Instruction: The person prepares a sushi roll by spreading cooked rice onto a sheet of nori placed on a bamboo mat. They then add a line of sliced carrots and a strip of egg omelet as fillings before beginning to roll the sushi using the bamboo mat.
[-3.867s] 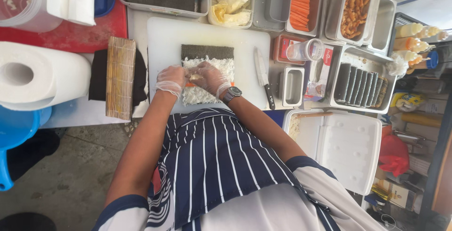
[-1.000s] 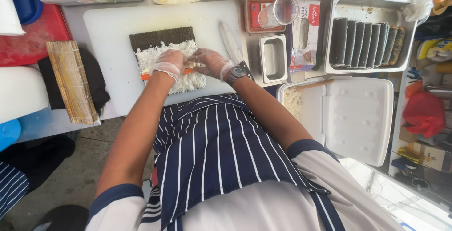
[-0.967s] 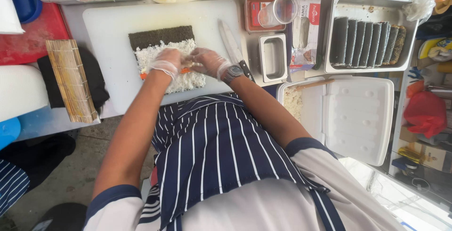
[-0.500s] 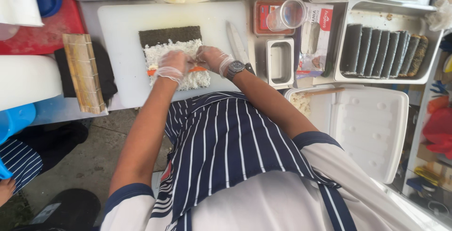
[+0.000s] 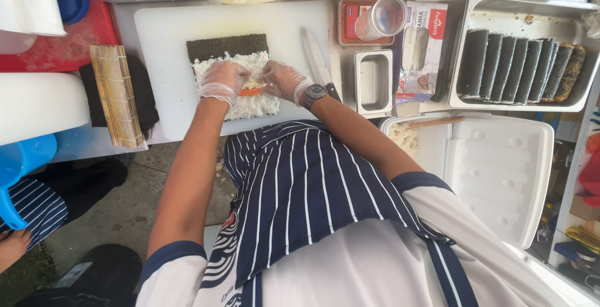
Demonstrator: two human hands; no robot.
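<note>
A dark seaweed sheet (image 5: 226,47) spread with white rice (image 5: 250,104) lies on the white cutting board (image 5: 164,38). Both my hands wear clear gloves and rest on the rice. My left hand (image 5: 222,80) and my right hand (image 5: 282,80) press down on a line of filling, with an orange strip (image 5: 250,92) showing between them. A watch sits on my right wrist. The fingertips are curled over the filling, so what lies under them is hidden.
A knife (image 5: 316,61) lies at the board's right edge. A rolled bamboo mat (image 5: 115,95) lies left of the board. Finished dark rolls (image 5: 522,65) fill a metal tray at right. Trays of ingredients line the back. A white lidded box (image 5: 500,168) stands at right.
The camera has shifted and the view has moved. My hands stay on the rice over the filling, pressed a little closer together than earlier.
</note>
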